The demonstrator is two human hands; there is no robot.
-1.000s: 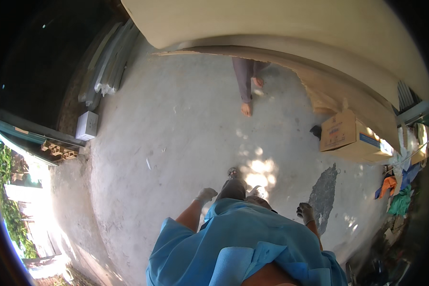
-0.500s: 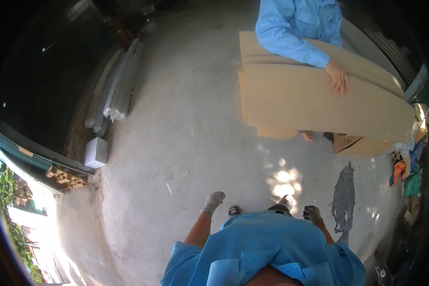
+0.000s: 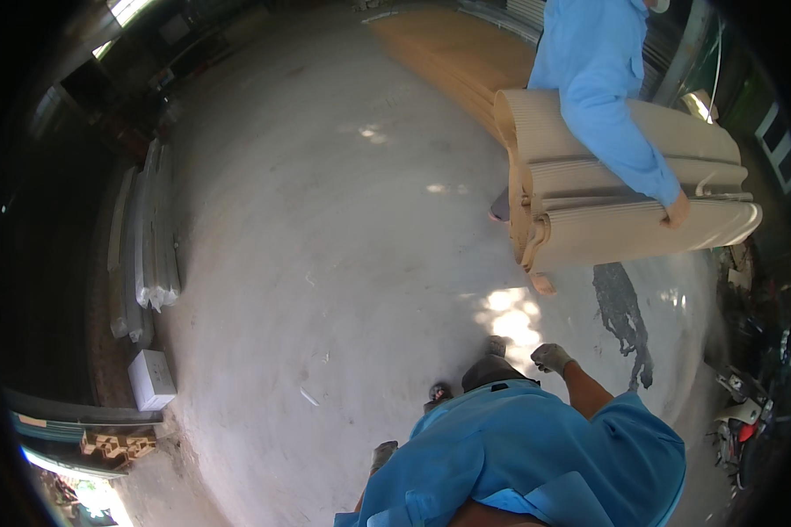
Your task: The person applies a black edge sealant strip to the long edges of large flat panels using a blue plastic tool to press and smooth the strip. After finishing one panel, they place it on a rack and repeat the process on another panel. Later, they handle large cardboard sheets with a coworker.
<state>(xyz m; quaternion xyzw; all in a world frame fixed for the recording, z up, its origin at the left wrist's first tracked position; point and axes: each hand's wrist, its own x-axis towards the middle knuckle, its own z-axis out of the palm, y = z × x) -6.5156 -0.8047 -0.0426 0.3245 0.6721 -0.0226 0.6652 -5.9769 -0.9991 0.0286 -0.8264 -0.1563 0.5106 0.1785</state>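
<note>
My right hand (image 3: pixel 551 357), in a grey work glove, hangs in front of me with its fingers curled and nothing visible in them. My left hand (image 3: pixel 383 454), also gloved, is down beside my blue shirt, which covers part of it; its fingers do not show clearly. Nearest to my right hand is a bundle of tan corrugated cardboard (image 3: pixel 624 230), bent over in folds. Another person in a blue shirt (image 3: pixel 608 132) holds it under one arm, one hand on its outer face and another hand below its edge. Neither of my hands touches it.
Flat brown cardboard sheets (image 3: pixel 466 54) lie on the floor behind the person. To the left are long wrapped bars (image 3: pixel 154 237) and a white box (image 3: pixel 152 380). A dark patch (image 3: pixel 621 307) marks the concrete floor at right, near a motorbike (image 3: pixel 743 413).
The other person has turned and lifted the cardboard, which is now folded under the arm. Flat sheets show behind. My left hand has swung back and my right hand forward as the view shifted.
</note>
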